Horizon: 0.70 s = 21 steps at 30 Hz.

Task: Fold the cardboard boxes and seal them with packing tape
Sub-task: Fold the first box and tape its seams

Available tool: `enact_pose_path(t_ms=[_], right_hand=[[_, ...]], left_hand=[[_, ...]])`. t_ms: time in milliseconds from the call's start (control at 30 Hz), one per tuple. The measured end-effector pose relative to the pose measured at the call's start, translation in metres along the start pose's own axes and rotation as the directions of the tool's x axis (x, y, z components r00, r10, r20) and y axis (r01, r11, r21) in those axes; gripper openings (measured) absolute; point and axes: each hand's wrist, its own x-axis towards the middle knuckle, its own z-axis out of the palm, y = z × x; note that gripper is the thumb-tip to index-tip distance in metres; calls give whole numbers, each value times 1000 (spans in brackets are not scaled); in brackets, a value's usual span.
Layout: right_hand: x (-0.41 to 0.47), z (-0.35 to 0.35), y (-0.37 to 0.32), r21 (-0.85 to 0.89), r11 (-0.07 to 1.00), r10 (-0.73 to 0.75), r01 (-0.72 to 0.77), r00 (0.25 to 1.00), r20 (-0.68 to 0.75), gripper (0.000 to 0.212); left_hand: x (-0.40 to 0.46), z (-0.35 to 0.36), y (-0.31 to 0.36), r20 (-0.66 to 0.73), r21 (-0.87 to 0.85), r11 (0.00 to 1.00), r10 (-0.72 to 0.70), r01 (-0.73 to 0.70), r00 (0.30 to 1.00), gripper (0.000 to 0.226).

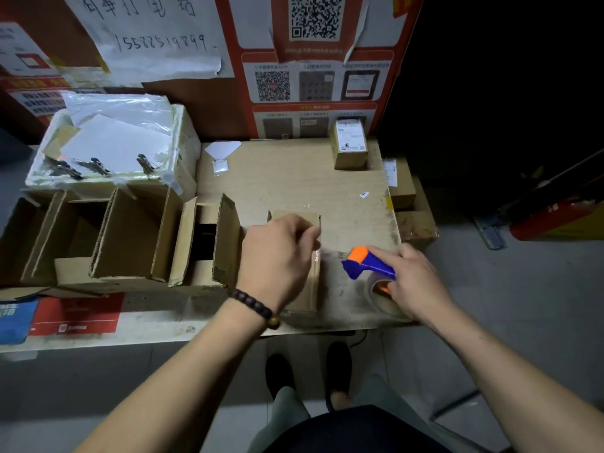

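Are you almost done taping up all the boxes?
Not yet. One small labelled box at the back of the table looks sealed. In hand: the left hand rests on a small cardboard box with clear tape on it, while the right hand grips the blue and orange tape dispenser. Left: the open cardboard boxes beside it, flaps up.

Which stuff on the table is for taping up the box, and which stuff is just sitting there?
For the job:
- small cardboard box under the left hand
- tape dispenser gripped by the right hand
- open boxes waiting at the left

Just lying about:
- labelled parcel at the back
- foam tray of papers with metal clips
- small clear bag
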Motion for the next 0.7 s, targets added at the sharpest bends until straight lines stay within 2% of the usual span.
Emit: enact_pose_path(t_ms=[67, 133, 200, 333, 433, 467, 500, 533, 567, 600, 633, 667, 700], right_hand=[[14, 19, 9, 345, 925, 114, -157, 983, 141, 70], [24, 47, 9, 520, 810, 185, -269, 960, 208, 67], [31, 73, 7, 554, 768, 244, -322, 946, 211, 64], [41, 96, 10, 492, 800, 307, -343, 939, 156, 47], [39, 87, 6, 430, 817, 353, -385, 923, 155, 52], [36, 76, -2, 483, 799, 342, -359, 931, 127, 52], [31, 58, -13, 609, 737, 295, -294, 950, 101, 48], [25, 41, -26, 771, 603, 216, -204, 972, 88, 42], [19, 22, -42, 898, 418, 113, -137, 989, 98, 40], [12, 8, -56, 964, 233, 22, -129, 992, 128, 44], [7, 0, -66, 979, 113, -52, -172, 983, 178, 51], [3, -3, -73, 971, 47, -113, -234, 965, 238, 55], [1, -3, -80, 954, 29, -151, -297, 943, 298, 53]], left_hand=[[5, -8, -10, 107, -98, 989, -99, 109, 989, 21], [4, -6, -15, 170, -206, 964, -134, 168, 976, 19], [4, 1, -22, 201, -291, 934, -154, 209, 967, 17], [4, 6, -28, 257, -362, 893, -182, 269, 949, 17], [1, 8, -30, 272, -373, 886, -180, 276, 945, 18], [0, 9, -31, 279, -376, 883, -181, 281, 943, 18], [0, 9, -32, 285, -380, 880, -183, 286, 941, 18], [0, 10, -33, 286, -386, 876, -186, 290, 940, 19], [0, 11, -35, 284, -392, 872, -188, 293, 940, 19], [0, 12, -37, 282, -399, 866, -195, 300, 939, 20], [0, 13, -39, 282, -406, 859, -206, 311, 937, 20], [0, 15, -40, 280, -414, 852, -217, 321, 935, 20], [0, 16, -42, 276, -417, 848, -225, 328, 934, 21]])
